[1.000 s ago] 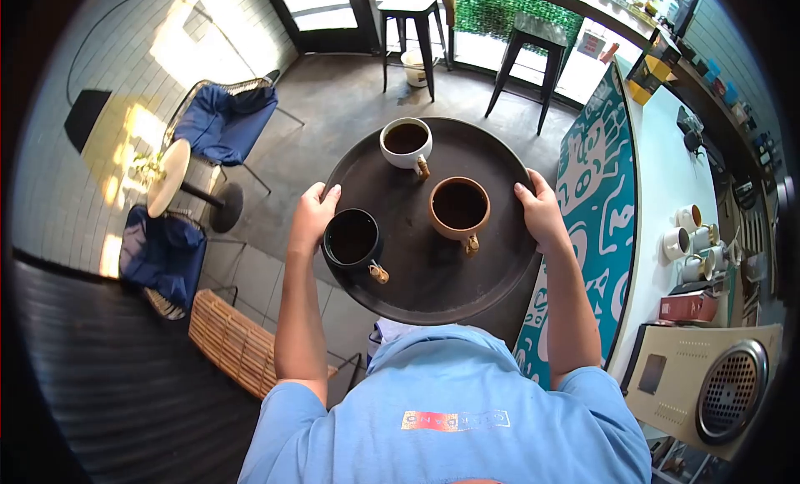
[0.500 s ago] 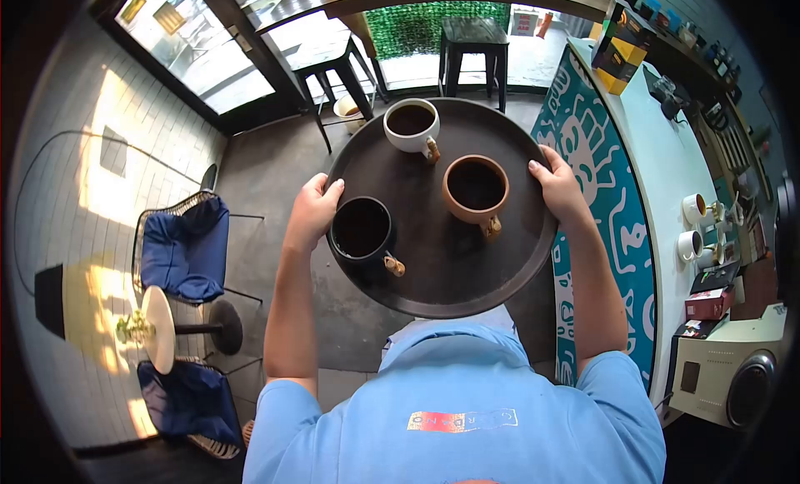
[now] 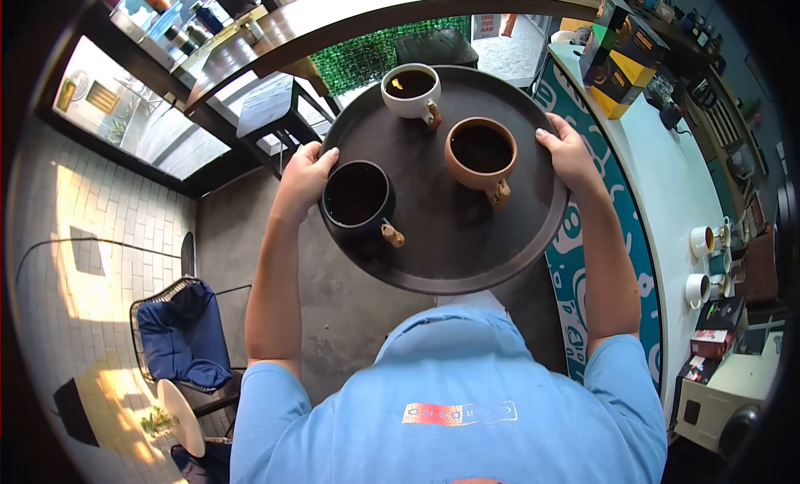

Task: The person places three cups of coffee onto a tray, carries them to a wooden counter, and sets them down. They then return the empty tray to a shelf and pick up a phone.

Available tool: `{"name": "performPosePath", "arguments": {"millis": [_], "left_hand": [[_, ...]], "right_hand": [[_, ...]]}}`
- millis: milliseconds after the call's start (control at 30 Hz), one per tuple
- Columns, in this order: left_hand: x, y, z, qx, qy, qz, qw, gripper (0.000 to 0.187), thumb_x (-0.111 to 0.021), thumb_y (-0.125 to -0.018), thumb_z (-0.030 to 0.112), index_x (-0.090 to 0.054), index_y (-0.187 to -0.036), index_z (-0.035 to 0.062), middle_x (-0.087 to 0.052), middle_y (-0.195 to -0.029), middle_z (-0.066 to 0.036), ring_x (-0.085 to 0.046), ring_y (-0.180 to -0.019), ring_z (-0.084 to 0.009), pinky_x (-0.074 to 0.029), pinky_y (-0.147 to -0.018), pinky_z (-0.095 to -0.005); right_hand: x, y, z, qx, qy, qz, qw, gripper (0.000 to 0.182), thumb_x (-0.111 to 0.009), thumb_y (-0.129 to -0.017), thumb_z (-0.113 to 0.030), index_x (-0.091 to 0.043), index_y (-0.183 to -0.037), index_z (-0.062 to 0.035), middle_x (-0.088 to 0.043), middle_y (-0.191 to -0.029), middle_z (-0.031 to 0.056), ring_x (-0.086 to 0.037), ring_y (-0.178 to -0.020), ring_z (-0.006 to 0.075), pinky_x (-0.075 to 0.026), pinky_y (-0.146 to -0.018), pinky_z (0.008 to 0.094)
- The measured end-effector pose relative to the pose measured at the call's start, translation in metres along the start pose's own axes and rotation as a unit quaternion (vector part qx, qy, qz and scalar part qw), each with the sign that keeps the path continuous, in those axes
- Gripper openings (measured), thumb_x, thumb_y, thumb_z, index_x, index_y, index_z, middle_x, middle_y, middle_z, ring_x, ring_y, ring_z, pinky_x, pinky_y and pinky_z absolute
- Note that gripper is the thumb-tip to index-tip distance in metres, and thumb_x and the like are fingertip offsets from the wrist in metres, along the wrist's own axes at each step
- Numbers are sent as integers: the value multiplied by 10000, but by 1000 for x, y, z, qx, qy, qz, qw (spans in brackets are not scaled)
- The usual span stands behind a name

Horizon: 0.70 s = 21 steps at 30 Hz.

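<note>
Head view: my left grip and right grip clamp a round dark-brown tray; on it, a round white cup stands far, a round brown cup right, a round black cup left.

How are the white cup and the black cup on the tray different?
The white cup is pale; the black cup is dark. The white cup stands near the far edge of the tray; the black cup stands beside the left hand. Both hold dark drink and have brown handles.

sunlight falls on the pale tiled wall near a blue-cushioned chair.
</note>
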<state>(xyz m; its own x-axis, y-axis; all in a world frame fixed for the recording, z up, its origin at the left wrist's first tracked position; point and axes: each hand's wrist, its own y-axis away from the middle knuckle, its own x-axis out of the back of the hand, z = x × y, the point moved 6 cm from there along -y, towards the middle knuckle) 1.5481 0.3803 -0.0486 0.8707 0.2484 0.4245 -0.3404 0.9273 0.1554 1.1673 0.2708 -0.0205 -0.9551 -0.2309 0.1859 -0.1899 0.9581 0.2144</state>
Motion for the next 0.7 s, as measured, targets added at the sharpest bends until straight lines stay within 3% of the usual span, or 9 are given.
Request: {"name": "performPosePath", "arguments": {"millis": [133,200,367,400,500,700], "left_hand": [[-19,-88,23,-1,3,-33,999,197,-595,-933,214,-563,-804,70,-522,-709,64,-465,-617,-10,-379,-539,-196],[-27,-132,33,-27,22,-43,998,257,-588,-916,241,-522,-768,41,-475,-665,27,-429,-569,-66,-345,-477,-265],[-50,-225,76,-44,18,-68,997,284,-618,-898,241,-524,-725,36,-453,-626,37,-403,-551,-59,-340,-473,-260],[-56,-245,87,-78,15,-72,994,258,-614,-900,242,-562,-758,33,-479,-631,38,-423,-533,-52,-345,-451,-247],[-71,-303,105,-67,-4,-101,993,240,-601,-906,245,-607,-835,17,-533,-654,30,-492,-532,-51,-381,-444,-224],[-105,-422,130,-64,26,-114,991,332,-645,-845,219,-548,-1040,-32,-589,-800,-55,-555,-618,-91,-440,-491,-244]], "right_hand": [[24,-69,-20,12,-1,15,1000,337,-480,-951,-129,-495,-1265,-8,-620,-1080,108,-611,-910,144,-489,-812,273],[34,-97,-31,7,5,42,999,370,-479,-952,-134,-472,-1299,-3,-619,-1109,122,-616,-930,154,-490,-823,276],[60,-166,-46,-26,23,83,996,410,-466,-959,-138,-434,-1350,-21,-611,-1141,145,-625,-954,196,-514,-792,315],[63,-181,-49,-26,23,90,995,410,-466,-959,-138,-434,-1350,-21,-611,-1141,145,-625,-954,196,-514,-792,315],[74,-224,-52,-12,3,101,995,419,-471,-959,-146,-423,-1357,-25,-609,-1145,153,-626,-951,210,-516,-790,324],[93,-309,-57,-16,-24,154,988,388,-478,-954,-137,-450,-1329,-41,-617,-1119,134,-616,-937,196,-500,-802,323]]}}
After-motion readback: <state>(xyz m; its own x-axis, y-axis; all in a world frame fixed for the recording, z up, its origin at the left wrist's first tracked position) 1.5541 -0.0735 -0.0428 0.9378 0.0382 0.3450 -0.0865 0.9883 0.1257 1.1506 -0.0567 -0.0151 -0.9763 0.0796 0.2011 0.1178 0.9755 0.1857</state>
